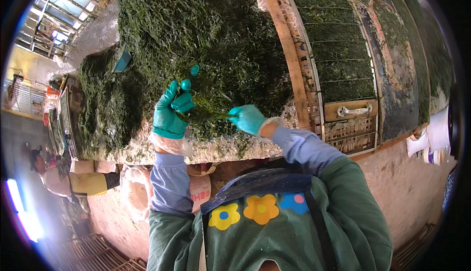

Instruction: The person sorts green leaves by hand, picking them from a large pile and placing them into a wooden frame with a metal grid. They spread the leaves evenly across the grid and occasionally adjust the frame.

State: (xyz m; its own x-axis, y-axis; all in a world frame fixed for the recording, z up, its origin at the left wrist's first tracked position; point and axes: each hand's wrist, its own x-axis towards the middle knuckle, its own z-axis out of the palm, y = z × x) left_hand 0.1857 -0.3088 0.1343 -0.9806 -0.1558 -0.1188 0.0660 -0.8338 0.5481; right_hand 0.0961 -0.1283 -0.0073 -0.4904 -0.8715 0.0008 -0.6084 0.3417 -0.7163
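Observation:
In the head view a large heap of wet, dark green seaweed (pixel 206 24) covers the worktop in front of me. My left hand (pixel 173 111), in a teal rubber glove, holds a clump of green strands (pixel 206 112) at the heap's near side, its fingers curled. My right hand (pixel 248 119), gloved alike and slightly blurred, pinches the other end of the strands, so they stretch between both hands. A small teal patch (pixel 195 70) shows just beyond my left fingertips.
A blue-green scoop or dish (pixel 121 61) rests on a smaller heap at left. At right stand a wooden board (pixel 289 50) and a wire-strung frame with a metal handle (pixel 355 110). Another person (pixel 55 177) works at far left. The stone ledge (pixel 220 149) runs before my waist.

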